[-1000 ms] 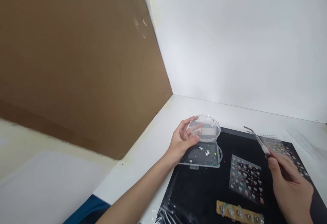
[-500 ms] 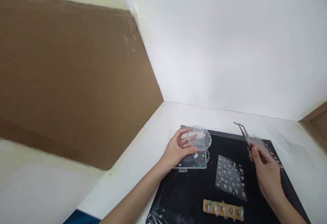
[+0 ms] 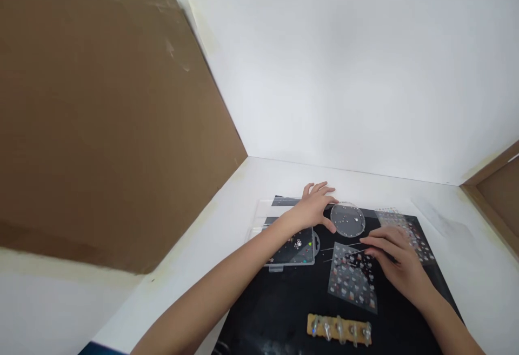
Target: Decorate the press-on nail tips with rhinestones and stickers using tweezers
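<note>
A clear round dish (image 3: 347, 221) dotted with small shiny bits lies near the back edge of the black mat (image 3: 279, 301). Beside its left rim is my left hand (image 3: 316, 209), fingers spread; whether a fingertip touches the rim I cannot tell. My right hand (image 3: 395, 258) grips metal tweezers (image 3: 349, 245), their two prongs apart and pointing left over a clear sticker sheet (image 3: 352, 282). Under my left forearm sits a transparent hinged case (image 3: 290, 262) with loose sparkly pieces in it.
Several clear nail tips stand in a row on a tan strip (image 3: 339, 330) at the front. A second sticker sheet (image 3: 417, 239) lies at the mat's right side, near a clear plastic wrapper (image 3: 441, 222). White wall and brown boards (image 3: 121, 122) enclose the table.
My left hand has put the round dish down on the mat and opened. The tweezers in my right hand have swung down and left over the sticker sheet. The view has shifted slightly.
</note>
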Tool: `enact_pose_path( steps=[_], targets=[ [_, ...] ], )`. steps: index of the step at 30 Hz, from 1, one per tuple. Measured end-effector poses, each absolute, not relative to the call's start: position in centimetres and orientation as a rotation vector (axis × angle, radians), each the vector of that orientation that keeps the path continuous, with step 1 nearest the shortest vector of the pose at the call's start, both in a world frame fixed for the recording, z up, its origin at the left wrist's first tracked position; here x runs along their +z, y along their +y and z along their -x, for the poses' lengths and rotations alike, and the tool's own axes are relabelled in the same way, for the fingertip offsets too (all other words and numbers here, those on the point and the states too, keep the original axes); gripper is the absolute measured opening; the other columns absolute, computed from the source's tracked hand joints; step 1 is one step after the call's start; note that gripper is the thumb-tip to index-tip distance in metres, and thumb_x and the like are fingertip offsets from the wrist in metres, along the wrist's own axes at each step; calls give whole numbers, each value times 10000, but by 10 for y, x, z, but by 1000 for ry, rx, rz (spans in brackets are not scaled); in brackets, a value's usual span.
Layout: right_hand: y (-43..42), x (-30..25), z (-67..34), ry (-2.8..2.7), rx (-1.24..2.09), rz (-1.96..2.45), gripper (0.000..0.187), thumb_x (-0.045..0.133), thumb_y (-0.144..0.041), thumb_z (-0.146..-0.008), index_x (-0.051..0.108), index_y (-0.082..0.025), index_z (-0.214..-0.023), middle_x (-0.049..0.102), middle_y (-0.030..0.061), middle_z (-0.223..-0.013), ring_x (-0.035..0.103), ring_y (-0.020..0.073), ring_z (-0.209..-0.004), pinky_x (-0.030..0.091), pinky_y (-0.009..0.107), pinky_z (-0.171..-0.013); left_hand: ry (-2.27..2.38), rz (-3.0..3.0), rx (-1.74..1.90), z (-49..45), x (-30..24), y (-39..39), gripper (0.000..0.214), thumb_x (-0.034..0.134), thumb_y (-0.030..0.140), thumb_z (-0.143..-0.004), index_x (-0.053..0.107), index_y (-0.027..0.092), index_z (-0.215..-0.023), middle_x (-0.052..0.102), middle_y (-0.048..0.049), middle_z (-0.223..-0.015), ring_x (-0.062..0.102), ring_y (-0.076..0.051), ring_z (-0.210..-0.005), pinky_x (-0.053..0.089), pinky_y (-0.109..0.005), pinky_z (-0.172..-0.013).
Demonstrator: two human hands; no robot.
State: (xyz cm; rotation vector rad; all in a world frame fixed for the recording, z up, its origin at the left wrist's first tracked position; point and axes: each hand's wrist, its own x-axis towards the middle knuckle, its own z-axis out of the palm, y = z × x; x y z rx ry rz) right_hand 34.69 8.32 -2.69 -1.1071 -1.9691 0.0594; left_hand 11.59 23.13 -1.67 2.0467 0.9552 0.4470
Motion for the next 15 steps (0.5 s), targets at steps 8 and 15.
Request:
enact_pose_path(
  steps=[8, 15],
  targets=[
    [86, -29, -351, -2162, -169, 1071, 197, 659, -171, -1029, 742, -310, -1142, 784, -20, -978, 709, 139, -874, 449, 349, -842, 1054, -2356, 580, -54, -25, 230, 884, 985, 515, -723, 615, 324, -1503, 403, -107, -1747, 206, -372, -1682, -12, -642, -1357],
    [86, -30, -353, -2223, -232, 1098, 195, 658, -177, -1028, 732, -309, -1151, 789, -11, -988, 722, 148, -867, 456, 356, -840, 1393, -1855, 1321, 24, -55, 229, 387, 679, 610, -945, 751, 294, -1156, 681, -96, -1437, 528, -342, -1470, 253, -553, -1324]
  ],
)
